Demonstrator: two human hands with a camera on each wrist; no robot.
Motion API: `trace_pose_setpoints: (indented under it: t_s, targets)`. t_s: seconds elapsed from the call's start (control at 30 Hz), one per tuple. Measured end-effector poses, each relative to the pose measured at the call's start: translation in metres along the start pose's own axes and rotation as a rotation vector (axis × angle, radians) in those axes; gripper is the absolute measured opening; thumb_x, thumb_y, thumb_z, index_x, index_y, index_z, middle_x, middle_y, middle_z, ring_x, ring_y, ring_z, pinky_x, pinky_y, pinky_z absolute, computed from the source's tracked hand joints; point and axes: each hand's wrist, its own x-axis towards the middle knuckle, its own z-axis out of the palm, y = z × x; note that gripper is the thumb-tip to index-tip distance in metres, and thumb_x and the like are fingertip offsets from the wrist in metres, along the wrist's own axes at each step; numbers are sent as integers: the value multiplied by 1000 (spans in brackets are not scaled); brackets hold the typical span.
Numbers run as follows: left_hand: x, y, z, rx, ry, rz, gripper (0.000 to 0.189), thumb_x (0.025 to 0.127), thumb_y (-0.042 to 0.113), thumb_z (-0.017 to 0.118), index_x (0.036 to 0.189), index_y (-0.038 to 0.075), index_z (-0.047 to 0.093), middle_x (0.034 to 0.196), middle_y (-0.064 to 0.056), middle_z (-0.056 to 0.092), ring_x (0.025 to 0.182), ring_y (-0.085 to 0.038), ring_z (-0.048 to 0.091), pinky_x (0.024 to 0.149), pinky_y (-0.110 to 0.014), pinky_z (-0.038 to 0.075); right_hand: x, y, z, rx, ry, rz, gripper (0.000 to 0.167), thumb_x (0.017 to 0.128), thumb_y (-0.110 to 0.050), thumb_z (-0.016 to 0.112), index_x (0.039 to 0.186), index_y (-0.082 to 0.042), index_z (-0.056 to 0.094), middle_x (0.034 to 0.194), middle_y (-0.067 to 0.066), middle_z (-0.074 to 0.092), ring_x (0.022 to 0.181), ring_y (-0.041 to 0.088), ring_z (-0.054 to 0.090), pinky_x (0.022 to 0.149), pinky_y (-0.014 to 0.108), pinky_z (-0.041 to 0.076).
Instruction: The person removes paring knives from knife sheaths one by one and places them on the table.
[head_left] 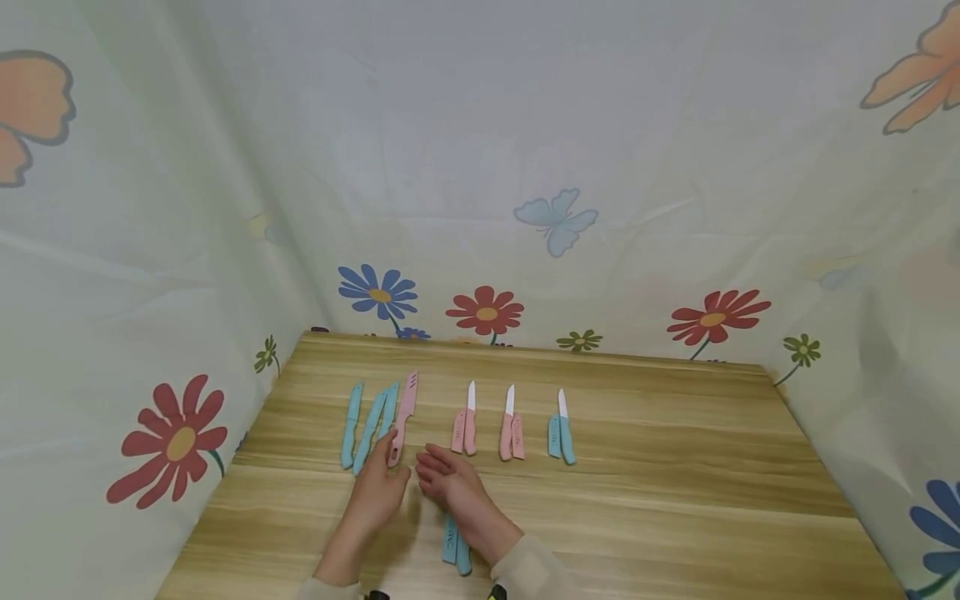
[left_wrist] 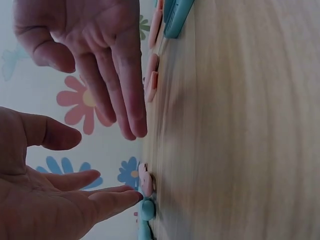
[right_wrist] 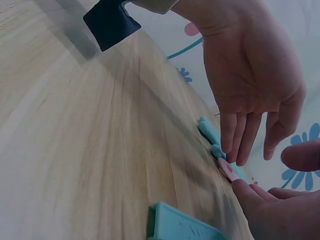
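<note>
My left hand [head_left: 378, 492] is beside the handle end of a pink sheathed knife [head_left: 405, 412]; its fingers are extended, and whether they touch the handle I cannot tell. My right hand [head_left: 457, 492] faces it, palm turned left, fingers straight, holding nothing. Both hands [left_wrist: 55, 200] appear in the left wrist view with a space between them. Under my right wrist lie a teal paring knife [head_left: 463, 557] and its teal sheath [head_left: 450, 542], partly hidden. Several teal sheathed knives [head_left: 350, 425] lie left of the pink one.
Right of the hands lie two pink knives [head_left: 470, 429] with bare blades, pink sheaths [head_left: 458, 432] beside them. Farther right is a bare teal knife [head_left: 566, 437] with its sheath [head_left: 554, 436]. Flower-printed curtains [head_left: 450, 125] surround the wooden table [head_left: 675, 500].
</note>
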Motion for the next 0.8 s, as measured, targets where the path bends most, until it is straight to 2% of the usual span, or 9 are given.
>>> trace_pose_setpoints:
  t_s: [0.07, 0.17, 0.3, 0.47, 0.57, 0.63, 0.7, 0.77, 0.8]
  targets:
    - [2, -1, 0, -5, -8, 2, 67, 96, 8, 58, 158, 1, 34, 156, -33, 43, 135, -47, 51, 107, -63, 45, 5, 0, 3, 11, -8, 10, 68, 91, 9, 50, 156, 9, 31, 157, 30, 42, 147, 42, 44, 118, 47, 44]
    - [4, -3, 0, -9, -20, -1, 65, 99, 11, 57, 159, 2, 33, 157, -33, 41, 143, -48, 44, 111, -65, 43, 11, 2, 8, 27, -14, 21, 73, 85, 12, 49, 156, 10, 30, 159, 30, 40, 147, 41, 43, 119, 47, 44]
    - [6, -3, 0, -14, -26, 1, 64, 99, 10, 55, 159, 1, 33, 158, -32, 39, 143, -46, 45, 110, -62, 44, 17, 4, 13, 47, -20, 28, 77, 82, 15, 47, 156, 11, 28, 159, 31, 39, 148, 39, 43, 116, 43, 45]
    - [8, -3, 0, -21, -26, -6, 65, 97, 9, 53, 159, 1, 33, 158, -31, 40, 143, -44, 45, 112, -62, 42, 20, 4, 17, 52, -4, 41, 76, 81, 14, 46, 155, 11, 31, 158, 31, 40, 144, 33, 47, 106, 32, 50]
    - [8, -4, 1, -19, -21, -1, 65, 96, 8, 54, 158, 0, 35, 156, -32, 43, 143, -45, 44, 113, -63, 41, 21, 4, 18, 53, -6, 46, 76, 81, 14, 47, 155, 11, 32, 159, 30, 40, 133, 23, 52, 93, 24, 51]
    - [9, -4, 2, -11, -16, 6, 65, 95, 7, 56, 157, -1, 37, 154, -32, 45, 135, -42, 52, 105, -57, 48, 23, 4, 18, 51, -16, 48, 75, 82, 13, 48, 156, 11, 31, 159, 30, 39, 127, 18, 53, 86, 21, 49]
    - [10, -3, 2, -15, -17, 5, 65, 94, 5, 56, 156, -1, 38, 152, -33, 48, 114, -41, 62, 89, -50, 55, 24, 5, 18, 47, -25, 48, 75, 83, 12, 48, 156, 11, 30, 160, 30, 38, 122, 16, 52, 81, 19, 47]
    - [10, -2, 2, -10, -16, 0, 66, 93, 5, 57, 156, 0, 38, 150, -34, 49, 98, -36, 62, 74, -42, 53, 26, 7, 18, 41, -32, 48, 75, 84, 11, 48, 156, 11, 30, 160, 31, 38, 122, 17, 51, 81, 19, 46]
    - [11, -2, 2, -6, -13, -5, 66, 93, 6, 57, 156, 0, 38, 150, -34, 49, 97, -35, 62, 72, -39, 51, 27, 8, 18, 42, -35, 50, 75, 83, 11, 48, 156, 11, 30, 160, 30, 38, 123, 17, 51, 81, 19, 46]
